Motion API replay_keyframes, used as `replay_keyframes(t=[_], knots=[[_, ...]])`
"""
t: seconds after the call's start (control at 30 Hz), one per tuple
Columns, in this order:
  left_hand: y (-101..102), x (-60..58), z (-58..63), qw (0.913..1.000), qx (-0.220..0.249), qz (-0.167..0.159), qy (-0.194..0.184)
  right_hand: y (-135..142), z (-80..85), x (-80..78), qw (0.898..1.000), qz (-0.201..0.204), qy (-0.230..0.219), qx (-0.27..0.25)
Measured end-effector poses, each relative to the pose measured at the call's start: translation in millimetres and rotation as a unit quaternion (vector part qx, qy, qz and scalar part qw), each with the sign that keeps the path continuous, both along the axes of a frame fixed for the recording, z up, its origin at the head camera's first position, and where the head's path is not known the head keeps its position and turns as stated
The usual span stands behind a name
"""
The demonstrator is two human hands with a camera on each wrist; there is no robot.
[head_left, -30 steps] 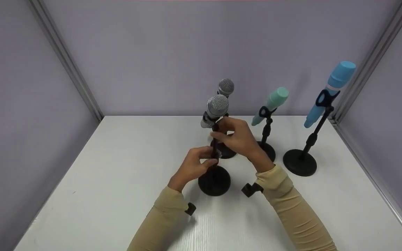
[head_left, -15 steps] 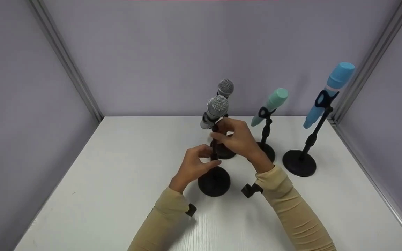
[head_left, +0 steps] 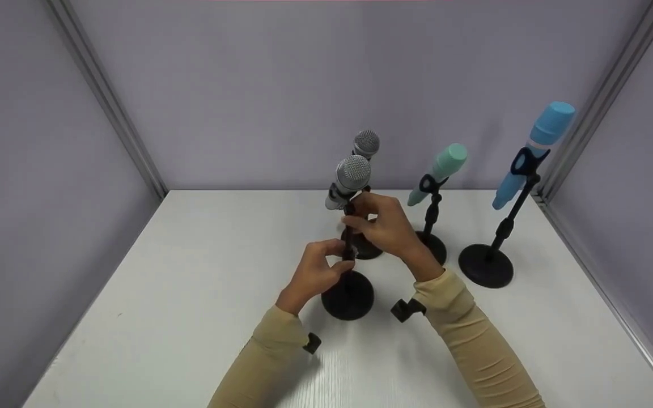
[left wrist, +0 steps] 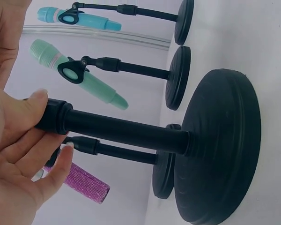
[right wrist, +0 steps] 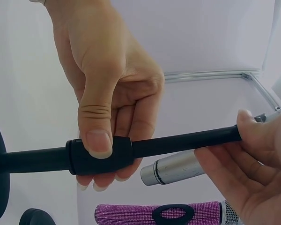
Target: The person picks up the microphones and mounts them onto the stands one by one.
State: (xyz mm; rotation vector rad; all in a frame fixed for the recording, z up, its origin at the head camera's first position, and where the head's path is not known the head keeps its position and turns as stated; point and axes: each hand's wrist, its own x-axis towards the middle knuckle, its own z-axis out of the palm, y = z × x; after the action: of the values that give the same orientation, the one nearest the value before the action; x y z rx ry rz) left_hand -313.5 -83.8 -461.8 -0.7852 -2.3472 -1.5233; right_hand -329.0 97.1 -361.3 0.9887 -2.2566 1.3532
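A silver microphone [head_left: 352, 174] sits tilted in the clip of the nearest black desk stand [head_left: 348, 296], whose round base rests on the table. My left hand [head_left: 313, 272] pinches the thick collar [right wrist: 101, 154] partway up this stand's pole, thumb on one side and fingers on the other. Higher up, just below the clip, my right hand [head_left: 384, 225] pinches the thin upper rod [right wrist: 187, 142] between thumb and fingers. In the left wrist view the lower pole [left wrist: 126, 131] runs straight from the collar to the base.
Behind stands a microphone with a purple glittery body [left wrist: 86, 183], partly hidden by my right hand in the head view. To the right are a mint green microphone [head_left: 448, 161] and a blue microphone [head_left: 550, 126], each on a black stand. Walls enclose the white table [head_left: 202, 272].
My left thumb and fingers loosened at the collar half a second ago and now close on it again. The right hand and the stand look almost unmoved.
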Motion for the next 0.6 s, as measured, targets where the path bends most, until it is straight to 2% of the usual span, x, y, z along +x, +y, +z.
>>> replay_keyframes(t=[0.17, 0.33, 0.6], knots=[[0.6, -0.5, 0.8, 0.9999, -0.008, -0.006, 0.002, -0.3, 0.3, 0.0, 1.000, -0.017, -0.001, 0.009], [0.0, -2.4, 0.5, 0.9998, -0.008, 0.003, 0.017, -0.4, 1.0, 0.6, 1.000, -0.020, 0.006, 0.008], [1.1, -5.0, -4.1, 0.9970, 0.047, 0.028, 0.055, -1.3, 0.8, -0.1, 1.000, -0.014, 0.001, -0.001]])
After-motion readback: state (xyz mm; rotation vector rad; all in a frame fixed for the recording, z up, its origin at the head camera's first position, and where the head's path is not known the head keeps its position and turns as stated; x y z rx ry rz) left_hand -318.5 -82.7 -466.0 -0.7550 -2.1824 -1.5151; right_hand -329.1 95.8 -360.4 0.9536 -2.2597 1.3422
